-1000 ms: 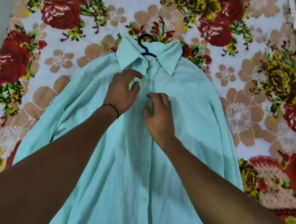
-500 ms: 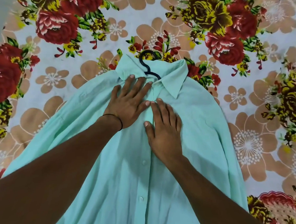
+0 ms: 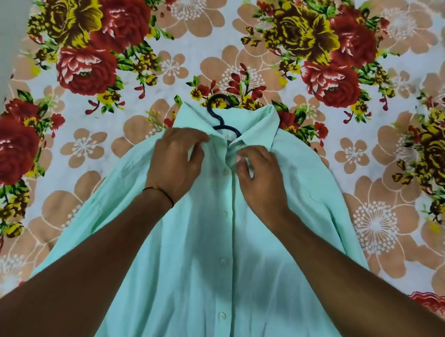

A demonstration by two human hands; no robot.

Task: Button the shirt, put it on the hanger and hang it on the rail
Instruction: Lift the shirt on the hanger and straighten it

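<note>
Left hand [image 3: 177, 157] and right hand [image 3: 258, 176] pinch shirt [image 3: 221, 258] fabric below collar

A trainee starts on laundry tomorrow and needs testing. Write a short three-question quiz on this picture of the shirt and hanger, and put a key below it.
1. True or false: the curved hook of the black hanger sticks out past the collar of the mint-green button-up shirt.
2. What does the shirt lie on? A. a bare wooden table. B. a white sheet printed with red, yellow and tan flowers. C. a metal rail.
3. Fill the gap: the left hand and the right hand both pinch the shirt's fabric just below its ____.

Key: 1 true; 2 B; 3 collar.
</note>
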